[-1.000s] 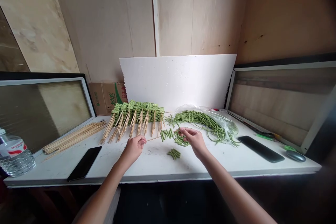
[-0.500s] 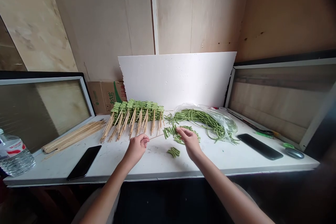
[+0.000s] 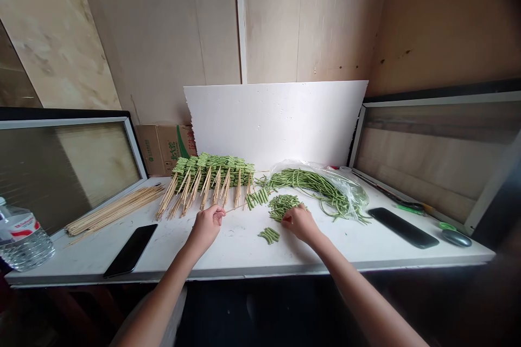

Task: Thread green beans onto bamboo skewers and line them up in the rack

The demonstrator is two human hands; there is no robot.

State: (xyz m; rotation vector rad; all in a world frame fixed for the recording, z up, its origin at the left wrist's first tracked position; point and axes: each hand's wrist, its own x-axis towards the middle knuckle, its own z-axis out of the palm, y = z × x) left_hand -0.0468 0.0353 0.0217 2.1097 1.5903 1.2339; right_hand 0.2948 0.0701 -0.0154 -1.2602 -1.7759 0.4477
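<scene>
My left hand (image 3: 209, 223) is closed on the blunt end of a bamboo skewer (image 3: 233, 209), held above the table. Several short green bean pieces (image 3: 257, 199) are threaded side by side on its far end. My right hand (image 3: 301, 223) is down at the near right edge of a pile of cut green beans (image 3: 281, 205), fingers curled together. What lies between its fingertips is hidden. Just left of that hand, a small row of cut bean pieces (image 3: 269, 235) rests on the white table.
Finished bean skewers (image 3: 211, 171) are stacked at the back. Loose skewers (image 3: 116, 209) lie at left beside a black phone (image 3: 131, 250) and a water bottle (image 3: 25, 238). Long beans (image 3: 309, 181) fill a plastic bag. Another dark phone (image 3: 402, 226) and a mouse (image 3: 456, 237) lie right.
My right hand has let go of the beans on the skewer and dropped down to the cut pile. The skewer in my left hand has shifted slightly left.
</scene>
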